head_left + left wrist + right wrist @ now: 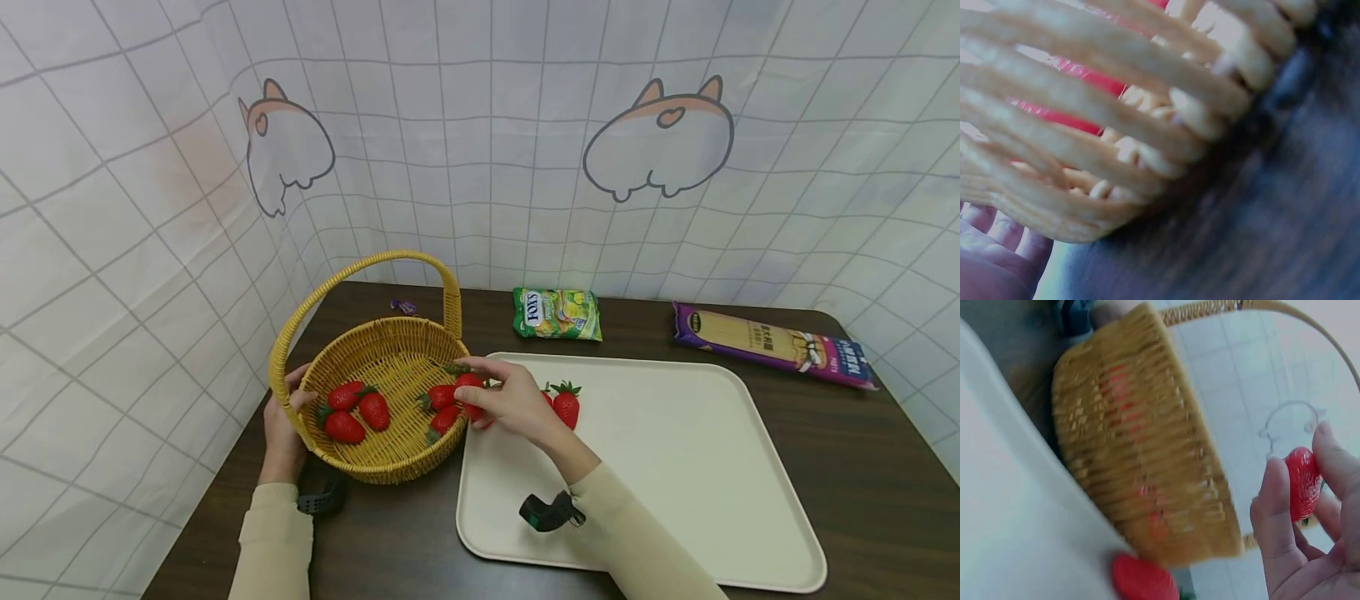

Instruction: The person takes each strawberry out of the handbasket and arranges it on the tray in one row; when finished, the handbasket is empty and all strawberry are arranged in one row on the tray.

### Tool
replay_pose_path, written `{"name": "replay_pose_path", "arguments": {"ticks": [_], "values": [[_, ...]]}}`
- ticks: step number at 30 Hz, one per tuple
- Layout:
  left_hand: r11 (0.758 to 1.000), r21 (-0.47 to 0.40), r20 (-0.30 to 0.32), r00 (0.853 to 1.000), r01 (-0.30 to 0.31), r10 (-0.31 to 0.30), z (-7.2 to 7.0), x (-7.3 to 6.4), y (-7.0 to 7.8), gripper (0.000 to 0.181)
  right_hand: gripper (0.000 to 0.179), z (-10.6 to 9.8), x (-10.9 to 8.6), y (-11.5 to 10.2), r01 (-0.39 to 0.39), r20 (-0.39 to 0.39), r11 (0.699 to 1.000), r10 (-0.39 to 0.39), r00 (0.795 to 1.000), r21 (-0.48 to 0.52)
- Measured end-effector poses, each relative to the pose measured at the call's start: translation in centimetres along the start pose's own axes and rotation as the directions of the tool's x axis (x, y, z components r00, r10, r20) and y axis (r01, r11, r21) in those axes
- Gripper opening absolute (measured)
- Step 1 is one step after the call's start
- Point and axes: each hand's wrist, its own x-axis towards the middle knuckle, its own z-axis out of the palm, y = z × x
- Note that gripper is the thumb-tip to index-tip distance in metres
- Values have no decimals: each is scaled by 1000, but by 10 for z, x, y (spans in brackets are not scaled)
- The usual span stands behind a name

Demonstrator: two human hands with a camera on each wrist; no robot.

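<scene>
A yellow woven basket (390, 467) stands at the left with several red strawberries (345, 427) in it. My left hand (283, 429) holds its left side, by the foot of the arched handle; the left wrist view shows some fingers beside the weave. Over the basket's right rim, my right hand (517, 400) pinches a strawberry (1304, 484) between thumb and fingers. Beyond that hand, a strawberry (567, 404) lies on the cream tray (675, 500), with another partly hidden by the hand. Close to the basket, the right wrist view shows a strawberry (1144, 578) at the tray's edge.
At the back of the dark table (390, 533) lie a green candy bag (557, 314) and, further right, a purple noodle packet (772, 343). A small purple wrapped piece (404, 307) sits behind the basket. White grid-patterned curtains (480, 150) enclose the back and sides.
</scene>
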Motion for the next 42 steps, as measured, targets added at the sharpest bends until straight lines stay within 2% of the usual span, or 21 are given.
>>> {"name": "replay_pose_path", "arguments": {"ticks": [5, 19, 25, 29, 37, 42], "values": [[1000, -3, -13, 1000, -4, 4, 1, 1, -1, 43, 48, -23, -10, 13, -1, -66, 999, -2, 998, -53], [1000, -5, -2, 1000, 10, -10, 1, -2, 2, 44, 48, -90, -34, 29, -37, -208, 999, 42, 977, 28], [1000, -7, -7, 1000, 22, -22, 0, -1, 1, 45, 52, -115, -42, 35, -48, -286, 994, 74, 956, 94], [1000, -11, -16, 1000, 22, -22, 0, 0, 0, 46, 54, -132, -46, 39, -85, -331, 989, 121, 936, 121], [999, -20, -18, 999, 28, -28, 2, 0, 2, 45, 48, -159, -54, 50, -197, -319, 970, 234, 918, 144], [999, -31, -15, 1000, 19, -20, 1, -2, 3, 44, 47, -169, -58, 53, -255, -329, 966, 251, 910, 34]]}}
